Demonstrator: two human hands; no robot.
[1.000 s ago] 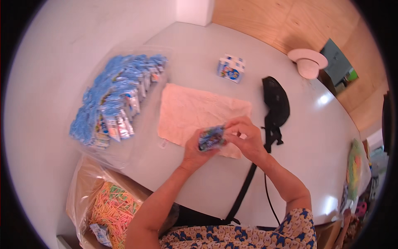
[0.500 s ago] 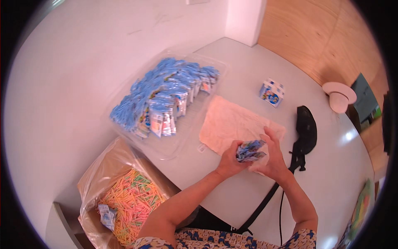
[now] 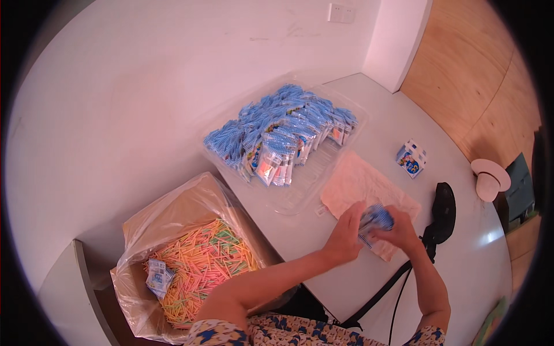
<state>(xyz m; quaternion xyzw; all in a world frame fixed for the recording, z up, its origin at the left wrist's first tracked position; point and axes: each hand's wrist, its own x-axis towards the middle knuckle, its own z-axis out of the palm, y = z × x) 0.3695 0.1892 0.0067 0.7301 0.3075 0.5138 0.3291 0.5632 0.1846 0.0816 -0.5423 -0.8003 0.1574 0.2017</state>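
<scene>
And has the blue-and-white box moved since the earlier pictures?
No: the box keeps its place beyond the far edge of the pink towel; only the camera's view has shifted.

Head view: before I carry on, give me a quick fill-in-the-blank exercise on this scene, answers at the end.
1. The sachets between the left hand and the right hand are patterned in white and ____.
2. Of the clear plastic tray and the cardboard box, the one holding loose coloured sticks is the ____.
3. In the picture, the small checked carton stands on the tray's ____ side, not its left.

Missing words: blue; cardboard box; right.
</scene>
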